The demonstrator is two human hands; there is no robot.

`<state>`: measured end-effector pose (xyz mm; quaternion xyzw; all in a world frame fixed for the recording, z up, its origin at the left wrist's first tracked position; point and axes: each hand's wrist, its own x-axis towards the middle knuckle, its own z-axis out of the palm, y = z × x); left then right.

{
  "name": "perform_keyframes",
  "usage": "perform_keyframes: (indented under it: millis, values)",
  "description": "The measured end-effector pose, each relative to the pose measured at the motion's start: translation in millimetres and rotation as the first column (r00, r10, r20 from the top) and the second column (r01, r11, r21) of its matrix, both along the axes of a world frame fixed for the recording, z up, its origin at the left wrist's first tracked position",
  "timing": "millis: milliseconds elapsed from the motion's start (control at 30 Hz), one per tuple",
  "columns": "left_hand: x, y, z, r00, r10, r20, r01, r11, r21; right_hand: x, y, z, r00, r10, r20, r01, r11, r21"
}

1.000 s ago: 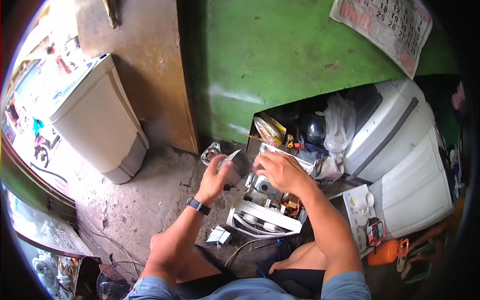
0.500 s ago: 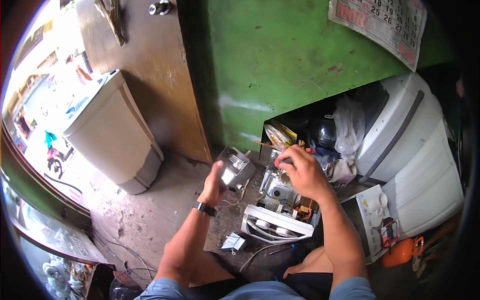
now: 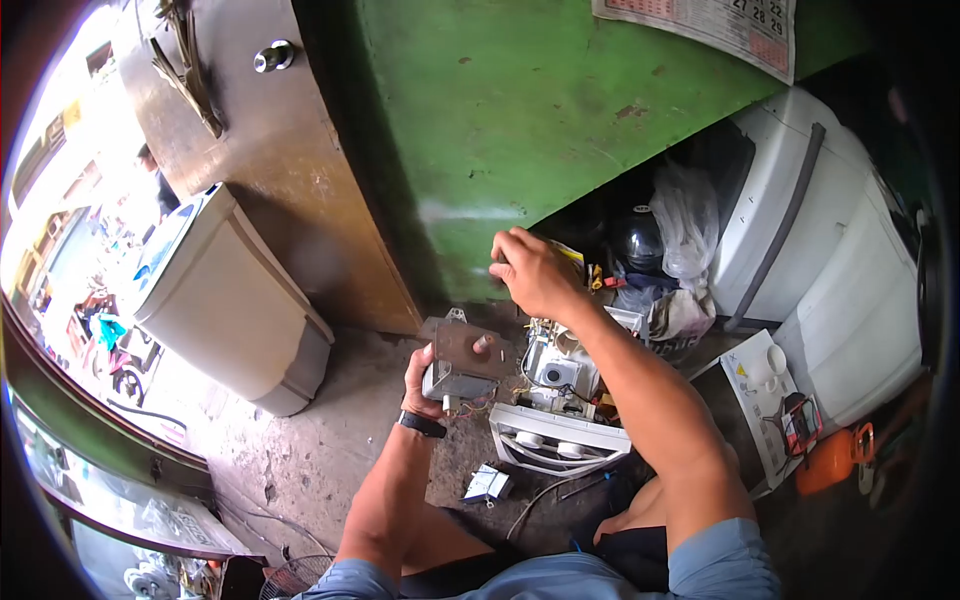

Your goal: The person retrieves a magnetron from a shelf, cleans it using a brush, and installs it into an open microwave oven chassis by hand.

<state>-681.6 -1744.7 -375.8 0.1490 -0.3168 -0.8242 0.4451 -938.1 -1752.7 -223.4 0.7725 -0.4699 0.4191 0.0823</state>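
My left hand [image 3: 424, 384] grips a box-shaped metal part [image 3: 467, 362] from its left side. A brown plate with a short round stub faces up on it, and thin wires hang near its lower side. My right hand [image 3: 535, 275] is closed and raised beyond the part, up and to its right; whatever it holds, if anything, is hidden. Below my right forearm lies an opened appliance [image 3: 558, 375] with exposed inner parts and wiring. Its white front panel [image 3: 558, 437] with round knobs faces me.
A small silver box [image 3: 487, 484] lies on the floor by my legs. A pale plastic cabinet [image 3: 235, 305] stands left, beside a wooden door [image 3: 255, 130]. At right are a large white casing [image 3: 845, 300], a white panel [image 3: 752, 390], an orange object [image 3: 826, 462] and a plastic bag [image 3: 686, 225].
The metal part has turned in my left hand, so its brown plate now faces up. My right hand has moved up and left, away from the appliance. The head view has shifted.
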Motion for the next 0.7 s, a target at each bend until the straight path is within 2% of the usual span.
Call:
perform_keyframes:
  millis: [33, 67, 100, 133, 167, 200, 267, 300, 333, 400, 467, 533, 567, 600, 633, 667, 700]
  values:
    - [-0.3, 0.5, 0.9, 0.995, 0.080, 0.064, -0.078, 0.996, -0.035, -0.4, 5.1, 7.5, 0.979, 0.062, 0.196, -0.080, 0.993, 0.084]
    - [-2.3, -1.6, 1.2, 0.995, 0.081, 0.061, -0.079, 0.996, -0.036, 1.2, 13.8, 20.8, 0.917, 0.109, 0.384, -0.180, 0.972, 0.153]
    - [-4.0, -1.9, -0.5, 0.998, 0.005, -0.061, -0.004, 1.000, 0.027, 0.2, 28.7, 33.1, 0.854, 0.088, 0.512, -0.227, 0.950, 0.215]
    - [-2.8, 0.5, -0.8, 0.982, -0.059, -0.180, 0.075, 0.994, 0.083, -2.1, 29.2, 28.0, 0.742, 0.187, 0.644, -0.327, 0.939, 0.104]
    - [-3.3, 0.9, 0.4, 0.983, -0.051, -0.175, 0.067, 0.994, 0.087, -2.4, 34.3, 22.3, 0.641, 0.168, 0.749, -0.393, 0.910, 0.131]
    - [-8.0, -0.7, 2.5, 0.966, -0.080, -0.245, 0.096, 0.994, 0.053, -0.7, 42.0, 15.6, 0.529, 0.139, 0.837, -0.457, 0.878, 0.144]
    - [-19.4, 3.3, 9.2, 0.913, -0.148, -0.380, 0.154, 0.988, -0.017, 9.5, 54.6, -13.6, 0.620, 0.176, 0.765, -0.531, 0.811, 0.244]
    - [-20.9, 7.6, 13.3, 0.900, -0.122, -0.418, 0.152, 0.988, 0.039, 6.0, 62.9, -19.4, 0.700, 0.087, 0.709, -0.470, 0.804, 0.365]
    - [-22.4, 7.9, 16.0, 0.900, -0.116, -0.421, 0.144, 0.989, 0.035, -7.4, 62.9, -19.6, 0.909, 0.167, 0.382, -0.261, 0.942, 0.210]
    - [-18.2, 2.7, 6.7, 0.905, -0.109, -0.411, 0.170, 0.979, 0.115, -11.0, 68.5, -15.2, 0.921, 0.065, 0.383, -0.160, 0.962, 0.222]
    - [-16.8, -1.3, -0.3, 0.904, -0.132, -0.406, 0.210, 0.966, 0.153, 3.5, 81.2, 11.6, 0.892, 0.072, 0.447, -0.194, 0.953, 0.234]
    - [-23.3, 4.7, 6.2, 0.903, -0.077, -0.423, 0.163, 0.972, 0.170, 16.3, 82.1, 18.4, 0.620, 0.257, 0.741, -0.583, 0.783, 0.216]
    - [-25.0, 6.0, 6.0, 0.903, -0.078, -0.422, 0.165, 0.971, 0.173, 14.5, 69.2, 7.5, 0.681, 0.174, 0.711, -0.573, 0.732, 0.369]
    - [-25.0, 8.5, 5.5, 0.915, -0.066, -0.397, 0.143, 0.975, 0.168, 7.2, 51.6, -3.8, 0.773, 0.125, 0.622, -0.441, 0.810, 0.386]
    - [-27.1, 9.5, 6.3, 0.925, -0.057, -0.376, 0.124, 0.980, 0.157, -0.6, 39.0, -16.8, 0.928, 0.032, 0.372, -0.135, 0.958, 0.254]
    - [-32.4, 10.8, 15.3, 0.922, -0.063, -0.381, 0.127, 0.981, 0.144, -5.9, 31.8, -13.7, 0.983, -0.142, 0.118, 0.142, 0.990, 0.009]
    - [-35.9, 15.5, 22.8, 0.893, -0.092, -0.440, 0.168, 0.976, 0.136, -13.1, 31.7, -12.9, 0.926, -0.047, 0.375, -0.025, 0.982, 0.186]
